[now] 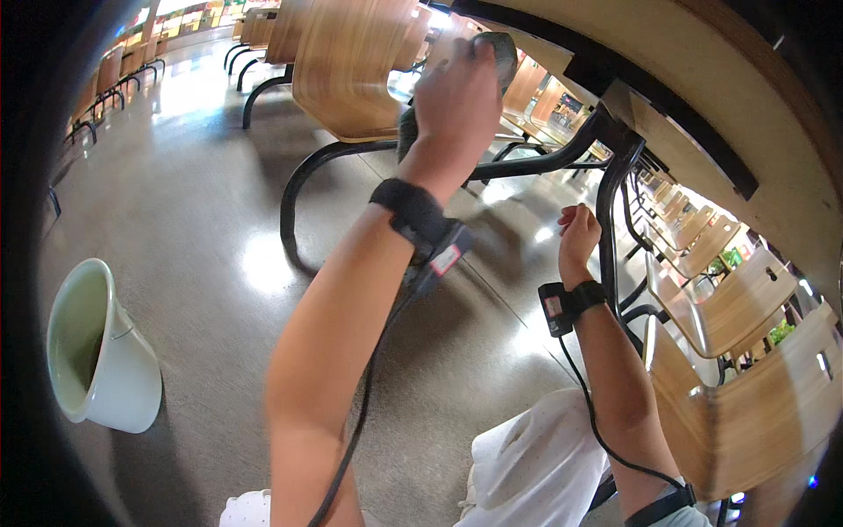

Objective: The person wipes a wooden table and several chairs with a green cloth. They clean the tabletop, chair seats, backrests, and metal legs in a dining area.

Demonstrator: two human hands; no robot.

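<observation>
My left hand (458,109), blurred, is raised over the wooden seat shell of a chair (349,72). It grips a dark grey-green cloth (500,56), whose lower part hangs beside the wrist, in front of the chair. My right hand (579,238) is beside a black metal table leg (612,217), with its fingers curled and nothing visible in them. Whether it touches the leg cannot be made out. Both wrists wear black straps with small cabled boxes.
On the floor at left stands a white plastic bucket (128,382) with something dark inside. A tabletop's underside (731,85) juts overhead at upper right. Curved black tubes (293,191) join chair and table. More wooden chairs (744,300) line the right side and the far left.
</observation>
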